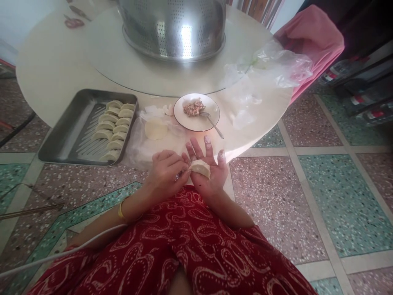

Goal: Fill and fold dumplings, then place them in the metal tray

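A folded dumpling (200, 167) lies in the palm of my right hand (208, 170), whose fingers are spread upward. My left hand (167, 172) pinches the dumpling's left end between its fingertips. Both hands hover over my lap, just in front of the round white table (55, 69). On the table edge a white plate (196, 119) holds a small mound of meat filling (194, 108) and a metal spoon (212, 123). Round dough wrappers (156, 129) lie on clear plastic left of the plate.
A steel tray (70, 131) at the left holds several finished dumplings (115, 125) in two rows. A large steel colander (173, 26) stands on the turntable behind. Crumpled clear plastic (267, 67) and a pink cloth (310, 37) lie at the right. Terrazzo floor surrounds the table.
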`<state>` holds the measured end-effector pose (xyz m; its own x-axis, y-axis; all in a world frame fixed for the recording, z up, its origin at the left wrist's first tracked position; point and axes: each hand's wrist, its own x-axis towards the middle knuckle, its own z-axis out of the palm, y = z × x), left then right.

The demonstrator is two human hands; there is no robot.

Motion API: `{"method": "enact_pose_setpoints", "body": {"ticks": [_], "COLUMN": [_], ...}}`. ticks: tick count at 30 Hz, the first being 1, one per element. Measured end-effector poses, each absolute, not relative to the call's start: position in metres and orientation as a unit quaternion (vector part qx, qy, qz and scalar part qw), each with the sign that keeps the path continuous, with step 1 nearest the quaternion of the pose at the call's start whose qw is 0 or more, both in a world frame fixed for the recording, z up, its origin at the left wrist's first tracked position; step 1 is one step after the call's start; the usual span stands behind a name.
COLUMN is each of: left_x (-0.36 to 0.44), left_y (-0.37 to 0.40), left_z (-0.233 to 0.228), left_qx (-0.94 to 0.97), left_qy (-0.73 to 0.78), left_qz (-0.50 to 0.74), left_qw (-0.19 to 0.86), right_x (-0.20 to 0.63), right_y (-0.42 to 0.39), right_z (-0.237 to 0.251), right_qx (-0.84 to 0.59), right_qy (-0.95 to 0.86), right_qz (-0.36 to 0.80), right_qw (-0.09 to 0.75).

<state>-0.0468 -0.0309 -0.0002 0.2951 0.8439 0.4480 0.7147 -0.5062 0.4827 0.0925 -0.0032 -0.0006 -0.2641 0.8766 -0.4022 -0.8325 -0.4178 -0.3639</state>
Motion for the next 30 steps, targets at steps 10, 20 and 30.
{"method": "enact_pose_setpoints", "body": {"ticks": [10,20,30], "left_x": [-0.0474,-0.0449,-0.0468], "left_y": [-0.0289,-0.0286,-0.0271], "left_z": [0.0058,0.0073,0.0099], "left_qx": [0.782,0.798,0.815], "left_qy": [0.497,0.479,0.457], "left_qz": [0.370,0.363,0.354], "left_qw": [0.063,0.040,0.044], "right_x": [0.0905,0.0914,0.0917], "right_y": [-0.0023,-0.0031,-0.0034], "right_z": [-0.0033,-0.0013,0.0001], "right_qx": [-0.251,-0.256,-0.258], "right_qy": [-0.022,-0.004,0.001], "right_qz": [0.806,0.811,0.817], "right_qw": [0.535,0.526,0.515]}}
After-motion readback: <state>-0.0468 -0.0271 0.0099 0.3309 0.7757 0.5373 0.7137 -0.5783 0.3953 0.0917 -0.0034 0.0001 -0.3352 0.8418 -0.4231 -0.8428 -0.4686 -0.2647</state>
